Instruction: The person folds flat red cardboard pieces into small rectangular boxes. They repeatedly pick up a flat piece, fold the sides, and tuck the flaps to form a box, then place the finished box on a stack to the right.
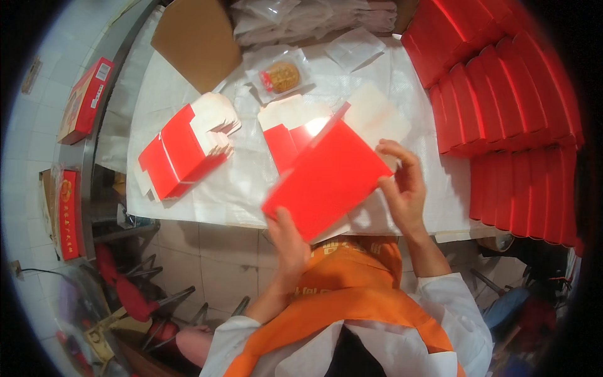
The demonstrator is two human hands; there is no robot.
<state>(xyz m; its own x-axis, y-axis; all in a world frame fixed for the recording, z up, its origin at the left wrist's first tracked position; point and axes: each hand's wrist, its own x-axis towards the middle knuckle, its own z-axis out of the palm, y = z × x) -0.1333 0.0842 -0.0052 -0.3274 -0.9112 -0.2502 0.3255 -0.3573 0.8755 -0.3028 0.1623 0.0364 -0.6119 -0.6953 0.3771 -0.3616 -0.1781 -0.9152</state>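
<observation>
Both my hands hold a red carton (333, 179) tilted above the near edge of the table. Its broad red face is turned up, and a pale flap shows past its far right side. My left hand (287, 242) grips the near left corner, with the thumb on the red face. At the right corner, my right hand (404, 185) pinches the edge between thumb and bent fingers. Partly hidden behind it lies a flat red-and-white carton blank (281, 143). Farther back, a clear packet holds a round golden cake (282, 77) with a red piece beside it.
A strapped stack of red carton blanks (173, 154) lies left on the white sheet (245, 204). Rows of red boxes (502, 100) are piled at the right. Behind are a brown cardboard flap (198, 44), clear pouches (314, 22) and one flat pouch (355, 49).
</observation>
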